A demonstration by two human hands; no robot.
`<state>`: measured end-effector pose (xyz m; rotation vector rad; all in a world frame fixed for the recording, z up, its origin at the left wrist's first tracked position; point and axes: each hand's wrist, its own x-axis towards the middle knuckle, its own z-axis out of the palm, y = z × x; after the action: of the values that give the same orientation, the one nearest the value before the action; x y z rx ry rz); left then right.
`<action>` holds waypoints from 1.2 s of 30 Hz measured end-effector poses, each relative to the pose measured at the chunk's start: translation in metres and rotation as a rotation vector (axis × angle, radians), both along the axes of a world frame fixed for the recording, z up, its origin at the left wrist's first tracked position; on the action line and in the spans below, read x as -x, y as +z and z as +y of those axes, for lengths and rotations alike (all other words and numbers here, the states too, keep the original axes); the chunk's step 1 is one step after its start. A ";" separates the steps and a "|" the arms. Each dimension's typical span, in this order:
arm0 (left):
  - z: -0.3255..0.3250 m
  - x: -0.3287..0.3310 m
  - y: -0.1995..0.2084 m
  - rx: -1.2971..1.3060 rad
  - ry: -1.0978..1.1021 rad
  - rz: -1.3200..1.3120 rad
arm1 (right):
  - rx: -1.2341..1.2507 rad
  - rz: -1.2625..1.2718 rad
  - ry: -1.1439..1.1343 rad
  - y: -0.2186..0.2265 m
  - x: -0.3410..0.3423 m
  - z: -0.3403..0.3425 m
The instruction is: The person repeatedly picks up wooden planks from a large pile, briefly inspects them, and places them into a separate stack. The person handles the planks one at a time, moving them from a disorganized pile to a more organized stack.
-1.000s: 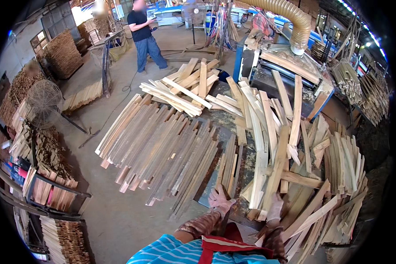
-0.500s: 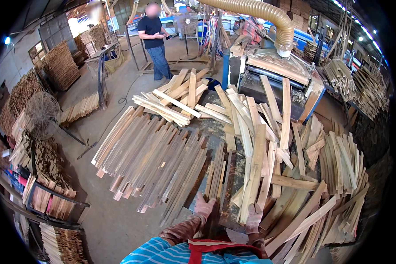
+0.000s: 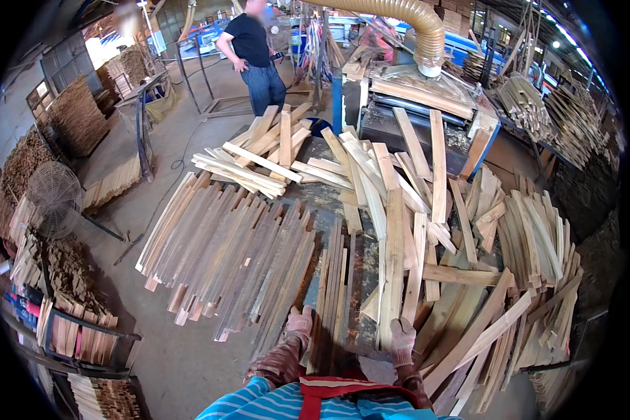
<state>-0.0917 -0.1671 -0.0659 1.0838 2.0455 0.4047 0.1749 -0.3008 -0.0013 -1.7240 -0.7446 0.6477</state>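
Note:
My left hand (image 3: 299,324), in a pale glove, is at the near end of the gap between two groups of dark wooden strips. On its left is a wide row of strips (image 3: 238,255) laid side by side; a narrow bundle of strips (image 3: 332,287) lies to its right. Its fingers look stretched out, with nothing visible in them. My right hand (image 3: 402,341), also gloved, has its fingers closed at the near right edge of a long pale board (image 3: 393,259). That board lies lengthwise over the worktop, its far end among other loose boards.
Loose boards (image 3: 280,150) lie crossed beyond the row. More planks (image 3: 462,308) are heaped to my right. A machine (image 3: 420,112) with a ribbed yellow hose (image 3: 427,35) stands ahead. A person (image 3: 254,56) stands at the back; a fan (image 3: 54,199) is at left.
My left hand has shifted left, away from the narrow bundle. My right hand stays by the long board's near end. The view has turned slightly, and the person beyond has lowered their hands.

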 end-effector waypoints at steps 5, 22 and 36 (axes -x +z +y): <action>-0.001 0.009 -0.005 -0.046 -0.158 -0.040 | -0.011 -0.107 0.008 0.010 0.011 -0.004; 0.024 -0.086 0.127 0.179 -0.266 -1.251 | -0.011 0.277 0.201 0.040 0.066 0.042; 0.068 -0.096 0.116 0.210 -0.179 -1.438 | 0.601 -1.025 0.225 -0.002 -0.110 0.230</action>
<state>0.0047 -0.0986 0.0498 0.5039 0.6796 0.6054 0.2853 -0.0704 -0.0030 -2.5696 -1.5741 0.0633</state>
